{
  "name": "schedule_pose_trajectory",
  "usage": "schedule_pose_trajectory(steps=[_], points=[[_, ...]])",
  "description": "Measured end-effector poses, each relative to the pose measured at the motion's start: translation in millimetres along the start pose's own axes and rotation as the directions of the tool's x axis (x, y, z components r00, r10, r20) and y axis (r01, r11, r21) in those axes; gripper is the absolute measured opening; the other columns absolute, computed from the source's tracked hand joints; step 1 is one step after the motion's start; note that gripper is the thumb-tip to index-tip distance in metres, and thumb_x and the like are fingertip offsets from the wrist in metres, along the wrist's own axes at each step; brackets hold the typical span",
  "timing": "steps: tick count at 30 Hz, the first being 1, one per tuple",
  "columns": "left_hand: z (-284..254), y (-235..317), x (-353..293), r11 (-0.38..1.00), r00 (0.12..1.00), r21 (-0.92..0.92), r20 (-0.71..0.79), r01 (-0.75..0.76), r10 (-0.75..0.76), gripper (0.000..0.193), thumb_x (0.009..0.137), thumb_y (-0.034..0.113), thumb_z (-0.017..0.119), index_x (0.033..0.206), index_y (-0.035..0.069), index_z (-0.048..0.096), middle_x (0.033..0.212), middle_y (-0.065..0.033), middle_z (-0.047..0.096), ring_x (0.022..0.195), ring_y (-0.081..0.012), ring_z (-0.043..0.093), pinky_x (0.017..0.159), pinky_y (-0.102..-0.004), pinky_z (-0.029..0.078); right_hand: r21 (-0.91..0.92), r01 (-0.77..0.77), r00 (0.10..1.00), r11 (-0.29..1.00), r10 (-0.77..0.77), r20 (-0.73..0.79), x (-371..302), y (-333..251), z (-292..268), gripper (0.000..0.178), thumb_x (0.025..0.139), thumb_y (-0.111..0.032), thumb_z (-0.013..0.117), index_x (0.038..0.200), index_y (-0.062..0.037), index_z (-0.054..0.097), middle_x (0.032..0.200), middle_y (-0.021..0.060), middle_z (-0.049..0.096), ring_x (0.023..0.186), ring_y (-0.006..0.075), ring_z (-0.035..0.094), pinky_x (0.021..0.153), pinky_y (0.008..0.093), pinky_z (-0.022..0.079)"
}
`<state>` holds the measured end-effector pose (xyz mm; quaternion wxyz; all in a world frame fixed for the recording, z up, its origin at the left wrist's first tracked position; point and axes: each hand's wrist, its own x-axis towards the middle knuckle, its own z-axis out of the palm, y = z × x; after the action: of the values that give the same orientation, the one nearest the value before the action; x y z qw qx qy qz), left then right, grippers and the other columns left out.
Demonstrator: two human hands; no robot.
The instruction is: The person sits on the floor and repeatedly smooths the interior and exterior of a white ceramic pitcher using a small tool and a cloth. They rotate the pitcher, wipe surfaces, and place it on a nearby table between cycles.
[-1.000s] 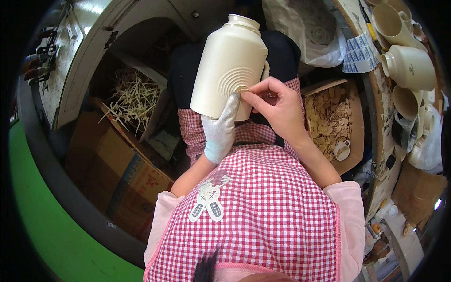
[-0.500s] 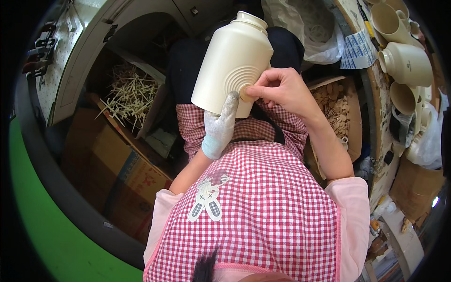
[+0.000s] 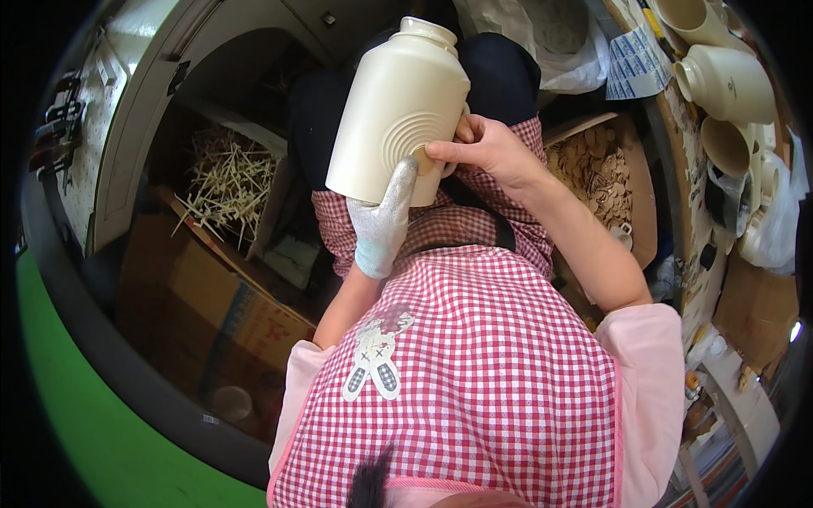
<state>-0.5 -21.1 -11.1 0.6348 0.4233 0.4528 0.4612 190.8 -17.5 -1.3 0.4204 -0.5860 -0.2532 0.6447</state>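
Note:
A cream plastic bottle-shaped shell [image 3: 373,118] with a narrow neck lies tilted over my lap, neck pointing away. Raised curved rings mark its side, with a small tan round disc [image 3: 423,159] at their centre. My left hand [image 3: 381,222], in a grey-white glove, grips the shell's near end, thumb lying on the outside beside the disc. On the disc's right edge presses the bare thumb of my right hand [image 3: 500,159]. Its other fingers are curled at the shell's right side, partly hidden.
An open box of thin pale sticks [image 3: 229,182] stands to the left. On the right is a box of small tan wooden pieces [image 3: 597,173]. Along the right-hand bench, another cream shell [image 3: 728,85] sits among cups and plastic bags. A clear bag [image 3: 563,46] lies at the far side.
The shell and both hands have shifted a little left in the picture. My right hand has gone from a pinch at the disc to its thumb pressing there, fingers at the shell's side.

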Motion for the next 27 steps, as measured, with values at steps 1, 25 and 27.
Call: schedule_pose_trajectory(steps=[1,25,27], points=[[-2,1,2,1.000,1.000,0.014,-0.004,-0.006,0.006,0.037,0.097,0.004,0.072,0.132,-0.001,0.060,0.124,-0.0115,0.068,0.108,-0.0180,0.068,0.092,-0.0305,0.056,0.031,-0.019,1.000,0.999,0.019,0.004,3,1,1,0.045,0.074,-0.028,0.096,0.086,-0.0078,0.058,0.085,0.0034,0.064,0.073,0.0134,0.064,0.061,0.0263,0.055],[25,25,26,0.966,0.981,0.239,-0.139,-0.096,0.132,0.039,0.095,0.006,0.073,0.131,-0.007,0.064,0.120,-0.0124,0.071,0.106,-0.0183,0.068,0.095,-0.0326,0.054,-0.946,0.295,0.349,0.132,-0.937,-0.022,43,-147,-150,0.027,0.097,-0.029,0.071,0.107,-0.0046,0.074,0.100,0.0143,0.074,0.089,0.0300,0.072,0.077,0.0394,0.056],[25,34,32,0.988,0.989,0.155,-0.144,0.002,0.020,0.041,0.094,0.007,0.074,0.131,-0.008,0.064,0.121,-0.0130,0.071,0.106,-0.0189,0.068,0.095,-0.0331,0.054,-0.976,-0.219,0.463,-0.023,-0.882,-0.083,70,-192,-232,0.025,0.097,-0.022,0.064,0.111,-0.0027,0.071,0.109,0.0211,0.072,0.100,0.0412,0.069,0.084,0.0502,0.056]])
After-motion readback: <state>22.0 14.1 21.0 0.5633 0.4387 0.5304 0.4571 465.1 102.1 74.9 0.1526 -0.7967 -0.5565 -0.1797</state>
